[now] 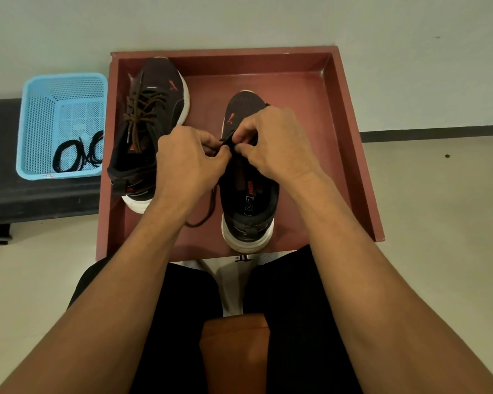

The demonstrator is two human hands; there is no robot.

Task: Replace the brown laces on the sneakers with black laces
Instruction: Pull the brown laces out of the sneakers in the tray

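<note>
Pinching a thin dark lace (227,140) between curled fingertips, the left hand (188,163) and the right hand (271,140) meet over the eyelets of the nearer black mesh sneaker with a white sole (248,200); whether the pinched lace is brown or black cannot be told. That sneaker stands upright near the middle of the shallow reddish-brown wooden tray (350,132), its toe pointing away from the person. A loose dark brown lace (208,211) trails on the tray floor just beside the sneaker's left flank and runs under the left forearm. The second black mesh sneaker (165,89) stands in the tray's far left corner, with brown cord laces (143,109) crossed through its eyelets. Left of the tray, a light blue perforated plastic basket (37,132) rests on a dark bench (26,200) and holds coiled black laces (74,155) in its near right corner.
</note>
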